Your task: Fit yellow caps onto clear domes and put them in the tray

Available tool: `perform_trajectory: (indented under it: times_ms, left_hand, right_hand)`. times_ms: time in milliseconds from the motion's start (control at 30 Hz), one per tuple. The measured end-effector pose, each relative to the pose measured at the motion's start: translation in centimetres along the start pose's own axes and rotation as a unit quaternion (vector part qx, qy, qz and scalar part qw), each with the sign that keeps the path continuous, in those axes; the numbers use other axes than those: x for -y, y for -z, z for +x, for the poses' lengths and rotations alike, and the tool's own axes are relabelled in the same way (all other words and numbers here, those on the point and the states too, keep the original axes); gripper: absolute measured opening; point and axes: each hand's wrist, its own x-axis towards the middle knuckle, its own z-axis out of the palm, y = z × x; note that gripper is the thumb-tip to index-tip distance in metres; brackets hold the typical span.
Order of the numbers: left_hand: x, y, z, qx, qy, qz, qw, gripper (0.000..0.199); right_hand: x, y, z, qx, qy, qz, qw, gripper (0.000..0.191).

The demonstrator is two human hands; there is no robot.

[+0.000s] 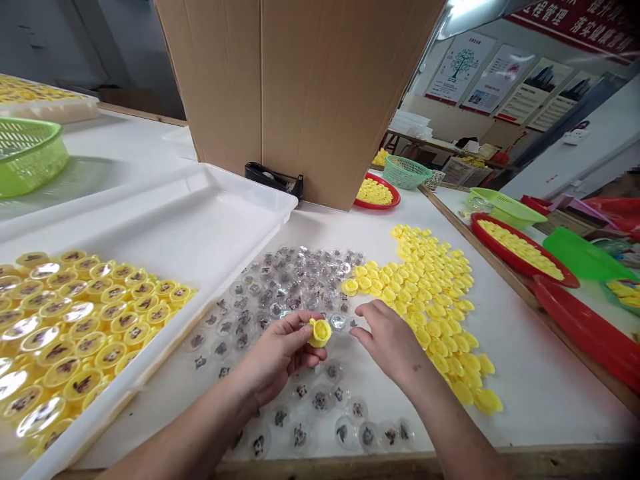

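Observation:
Between the thumb and fingers of my left hand (290, 347) is a small round yellow plastic piece (320, 332) with a rim and a little loop on one side. To its right, my right hand (387, 333) hovers above the table with thumb and fingers apart and nothing seen in them. Just beside those fingertips lies a clear round disc (338, 321). Many more clear discs (320, 400) with small dark animal pictures are spread around and beneath my hands. A heap of loose yellow pieces (435, 287) covers the table to the right.
On the left, a white tray (240, 193) holds rows of yellow pieces with pictures (100, 313). Behind stand a tall cardboard box (300, 100) and a black tape dispenser (274, 180). Red plates (525, 250) of yellow pieces and green baskets (407, 173) sit farther right.

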Motion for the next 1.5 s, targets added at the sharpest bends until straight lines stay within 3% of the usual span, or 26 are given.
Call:
perform_trajectory:
  times_ms: [233,333,433,500,533,633,667,700,867,1100,1300,1500]
  left_hand:
    - [-0.3,-0.1,-0.1,-0.02,0.0,0.001,1.0,0.026]
    - [-0.4,-0.1,-0.2,-0.036,0.008,0.003,0.999,0.033]
    - [-0.3,-0.2,-0.2,-0.041,0.008,0.012,0.999,0.032]
    - [-0.2,-0.3,-0.2,-0.035,0.004,0.02,0.999,0.03]
    - [-0.1,-0.3,-0.2,-0.029,0.001,0.023,0.999,0.029]
    - [0.2,-0.4,-0.3,0.008,-0.004,0.021,1.0,0.028]
    - [0.3,-0.4,-0.4,0.022,-0.004,0.015,1.0,0.029]
    - [0.4,-0.3,-0.5,0.035,-0.005,0.01,0.999,0.032]
    - [0.4,-0.3,-0.9,0.06,-0.024,0.012,0.998,0.04]
    - [0.3,-0.2,-0.7,0.059,-0.02,0.01,0.998,0.042]
    - [0.4,-0.2,-0.9,0.063,-0.021,0.006,0.998,0.04]
    - [0.4,-0.2,-0.9,0.09,-0.024,0.005,0.996,0.044]
  right_hand:
    - [-0.9,-1.9,1.5,0.047,-0.022,-0.019,0.998,0.007]
    - [-1.4,-1.5,1.3,0.041,-0.041,0.046,0.997,0.018]
    - [-1.6,-0.5,0.3,0.051,-0.054,0.168,0.983,0.014]
    - [-1.2,0.1,-0.6,0.064,-0.044,0.292,0.953,0.019]
    - [-0.8,0.2,-0.9,0.07,-0.039,0.373,0.924,0.022]
    - [0.6,0.1,-1.6,0.08,-0.043,0.59,0.802,0.018]
    - [1.0,-0.2,-1.7,0.081,-0.049,0.624,0.776,0.016]
    - [1.4,-0.5,-1.7,0.08,-0.055,0.632,0.769,0.015]
    - [2.2,-1.4,-1.6,0.054,-0.062,0.587,0.806,0.014]
    - [3.1,0.0,-2.2,-0.005,0.025,0.43,0.903,0.017]
    - [3.7,1.2,-2.2,0.021,0.034,0.363,0.931,0.018]
    - [3.3,1.8,-2.1,-0.005,0.129,0.316,0.94,0.027]
